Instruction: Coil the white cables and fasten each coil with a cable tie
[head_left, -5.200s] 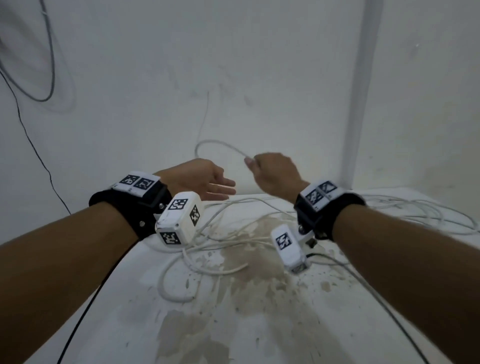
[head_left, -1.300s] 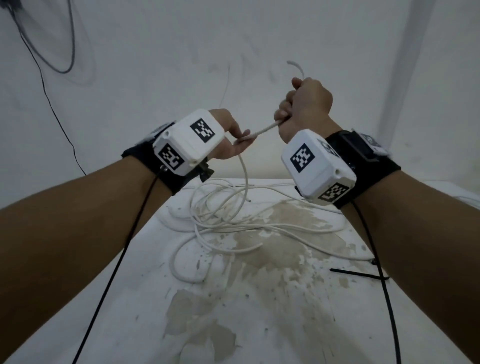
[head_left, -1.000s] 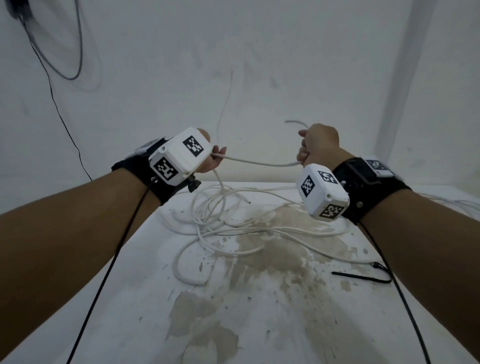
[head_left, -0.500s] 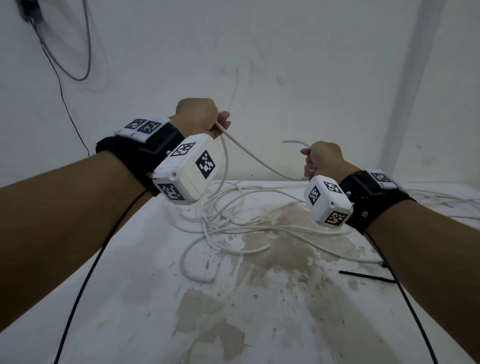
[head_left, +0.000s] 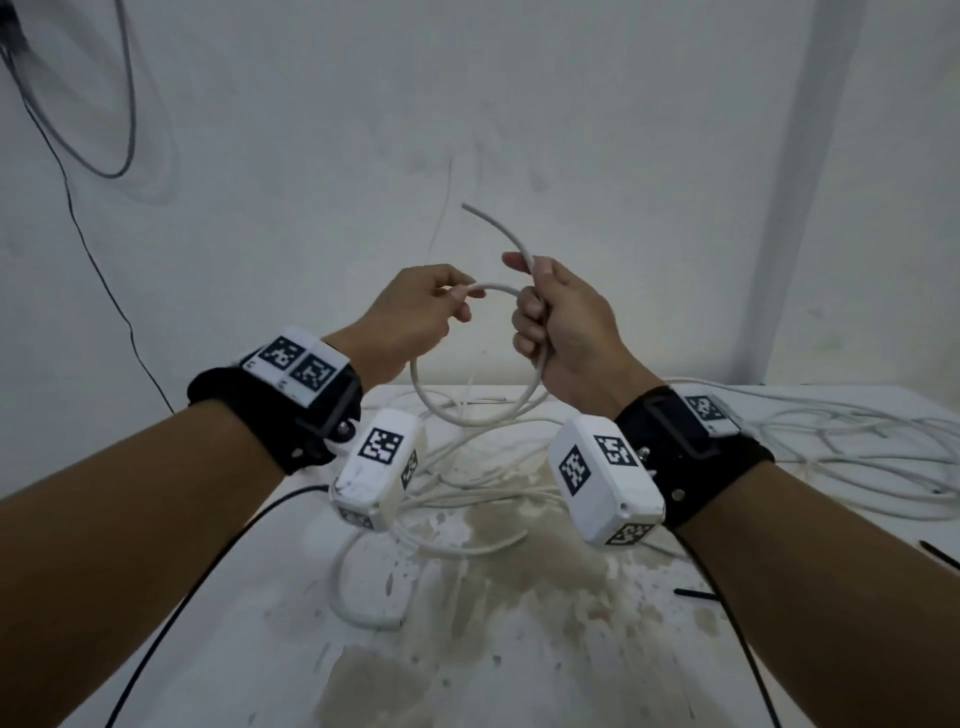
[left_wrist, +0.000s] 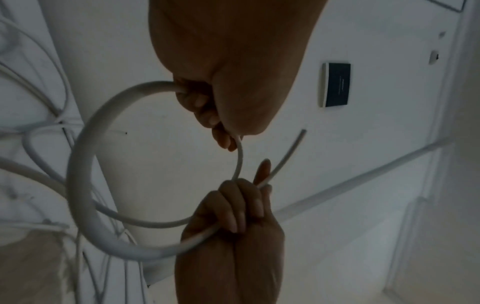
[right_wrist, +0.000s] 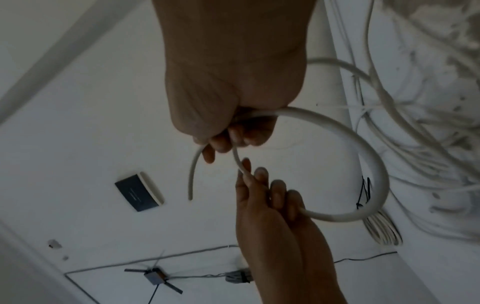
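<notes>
Above the desk (head_left: 545, 649), both hands are raised in front of the wall and share one white cable (head_left: 467, 415), which bends into a single round loop hanging between them. The right hand (head_left: 566, 327) has its fingers (left_wrist: 233, 207) curled round the cable, gripping it where the loop closes; the cable's free end sticks up past the thumb and arcs toward the wall. The left hand (head_left: 415, 317) holds the top of the loop just beside the right hand, its thumb and fingers (right_wrist: 270, 189) pinching the cable, the two hands close but apart. From the loop's bottom the cable runs down to a loose tangle of white cables (head_left: 467, 493) lying on the desk beneath the wrists; more white cable (head_left: 857, 447) sprawls across the desk to the right of the right wrist. A black cable tie (head_left: 696, 593) lies flat on the desk, near the right forearm and apart from the tangle. The desk's surface is stained and flaking under the tangle. A thin black wire (head_left: 93, 260) hangs down the wall, well left of the left hand.
</notes>
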